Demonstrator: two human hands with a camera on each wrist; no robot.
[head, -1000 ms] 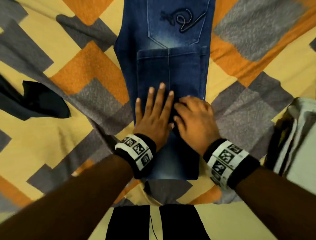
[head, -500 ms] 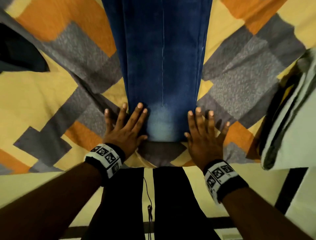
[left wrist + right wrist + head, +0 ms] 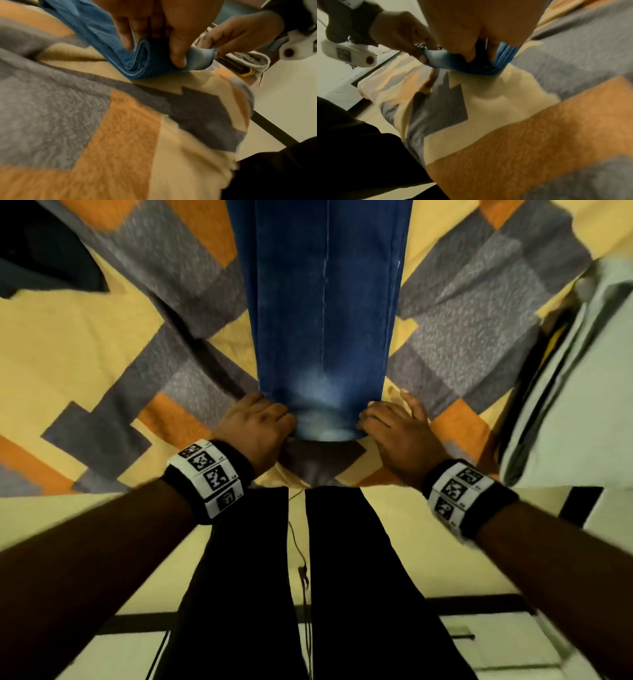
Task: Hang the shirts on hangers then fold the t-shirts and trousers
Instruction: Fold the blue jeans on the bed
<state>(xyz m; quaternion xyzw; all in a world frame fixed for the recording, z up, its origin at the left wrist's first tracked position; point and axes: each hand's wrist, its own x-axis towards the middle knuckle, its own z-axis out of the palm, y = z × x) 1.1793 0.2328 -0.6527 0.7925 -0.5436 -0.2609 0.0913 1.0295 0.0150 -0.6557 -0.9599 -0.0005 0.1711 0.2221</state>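
Patchwork bedspread (image 3: 113, 344) carries folded blue jeans (image 3: 325, 302) to its near edge. Left hand (image 3: 255, 426) and right hand (image 3: 397, 429) each pinch a corner of the jeans' near end.

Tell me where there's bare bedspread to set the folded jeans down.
Left of the jeans, the bedspread lies bare up to the dark garment. A smaller bare patch lies right, before the pale clothes pile. The near edge is crowded by both hands.

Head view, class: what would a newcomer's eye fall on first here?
The blue jeans run down the middle of the patterned bedspread. The left hand and right hand each pinch a corner of their near folded end. Pale folded clothes lie at the right edge.
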